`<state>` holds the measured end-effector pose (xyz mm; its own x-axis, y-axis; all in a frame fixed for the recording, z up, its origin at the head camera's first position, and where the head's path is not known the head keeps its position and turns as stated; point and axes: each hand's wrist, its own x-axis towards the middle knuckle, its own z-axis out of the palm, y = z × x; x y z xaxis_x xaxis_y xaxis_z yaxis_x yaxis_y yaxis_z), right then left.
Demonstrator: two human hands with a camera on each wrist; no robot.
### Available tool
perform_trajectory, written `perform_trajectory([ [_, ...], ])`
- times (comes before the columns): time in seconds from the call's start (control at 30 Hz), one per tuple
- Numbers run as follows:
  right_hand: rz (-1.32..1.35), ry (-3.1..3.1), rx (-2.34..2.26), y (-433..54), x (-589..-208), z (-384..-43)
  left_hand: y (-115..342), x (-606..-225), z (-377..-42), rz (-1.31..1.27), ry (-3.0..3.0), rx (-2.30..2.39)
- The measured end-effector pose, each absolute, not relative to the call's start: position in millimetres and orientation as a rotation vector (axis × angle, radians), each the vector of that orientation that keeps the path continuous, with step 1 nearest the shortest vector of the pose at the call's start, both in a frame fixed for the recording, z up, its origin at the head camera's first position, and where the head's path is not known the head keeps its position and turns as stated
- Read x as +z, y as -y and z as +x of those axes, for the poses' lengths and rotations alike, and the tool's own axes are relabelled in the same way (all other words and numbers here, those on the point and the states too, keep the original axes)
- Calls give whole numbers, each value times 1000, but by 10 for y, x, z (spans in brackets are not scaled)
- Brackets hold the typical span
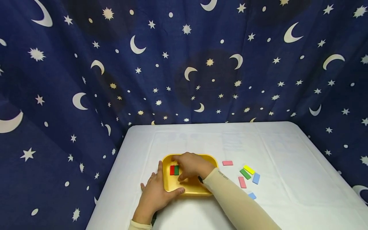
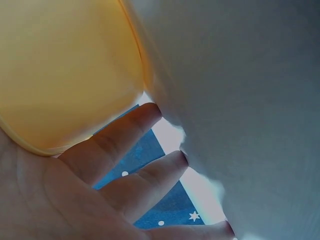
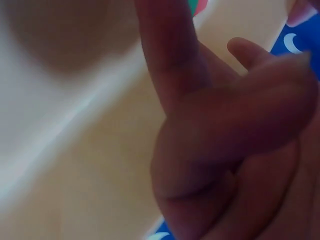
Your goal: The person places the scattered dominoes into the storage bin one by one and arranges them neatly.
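A yellow plastic tray [image 1: 172, 184] sits on the white-covered table. Side by side on its floor, at the left, lie a red block [image 1: 172, 170] and a dark green block [image 1: 176, 170], both flat and rectangular. My left hand [image 1: 156, 191] steadies the tray's near-left corner, thumb along the front edge and fingers stretched along the left side. Over the tray, my right hand [image 1: 192, 166] spreads forefinger and thumb around the two blocks, with nothing visibly pinched. In the right wrist view, other fingers [image 3: 225, 130] look bent and blurred.
Right of the tray lie loose flat blocks: a pink block [image 1: 227, 163], another pink block [image 1: 242, 182], a yellow block [image 1: 249, 169], a green block [image 1: 245, 173], a blue block [image 1: 256, 178] and another blue block [image 1: 252, 195] partly behind the right sleeve. A star-patterned curtain [image 1: 172, 64] surrounds the table.
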<state>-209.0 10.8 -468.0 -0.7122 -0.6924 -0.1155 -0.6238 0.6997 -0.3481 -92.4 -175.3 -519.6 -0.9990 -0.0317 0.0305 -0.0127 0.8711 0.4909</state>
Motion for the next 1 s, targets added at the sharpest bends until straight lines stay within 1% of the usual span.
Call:
perform_trajectory([
  [0.3,-1048,-2792,-410,-368,-4338,-1969,1732,-5170,-929,26,2999,-805],
  [0.63,-1090,-2967,-480,-863,-4019,-1761,1727,-5186,-921,53,3006,-813],
  [0.8,-1049,-3056,-595,-1184,-3998,-1583,1702,-5204,-923,49,3002,-828],
  [1.0,-989,-3029,-831,-1518,-4129,-1428,1726,-5185,-907,76,2999,-826],
])
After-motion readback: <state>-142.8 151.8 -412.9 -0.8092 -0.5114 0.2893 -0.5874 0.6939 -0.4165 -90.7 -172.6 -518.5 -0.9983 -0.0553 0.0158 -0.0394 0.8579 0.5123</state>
